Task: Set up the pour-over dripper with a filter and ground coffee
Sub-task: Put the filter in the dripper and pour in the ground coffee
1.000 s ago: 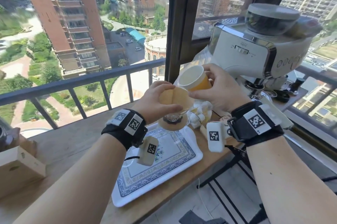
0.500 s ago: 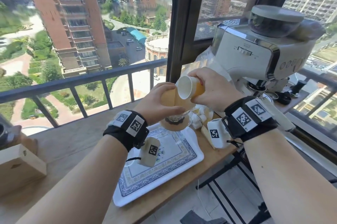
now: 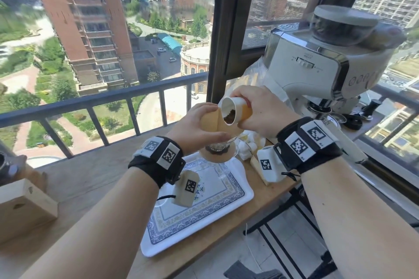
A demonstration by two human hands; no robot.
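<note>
My right hand (image 3: pixel 260 113) grips the cup (image 3: pixel 234 112) tipped on its side, mouth facing left over the filter (image 3: pixel 210 122), grounds at its lip. My left hand (image 3: pixel 197 126) pinches the filter open above the dripper (image 3: pixel 218 147) on the tray's (image 3: pixel 226 208) far end.

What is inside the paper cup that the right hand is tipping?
Dark ground coffee lies at the lower lip of the tilted paper cup, held in the right hand over the brown filter. The cup's deeper part is out of sight.

cup (image 3: pixel 233 112) tipped further, grounds (image 3: pixel 229 117) now at rim.
</note>
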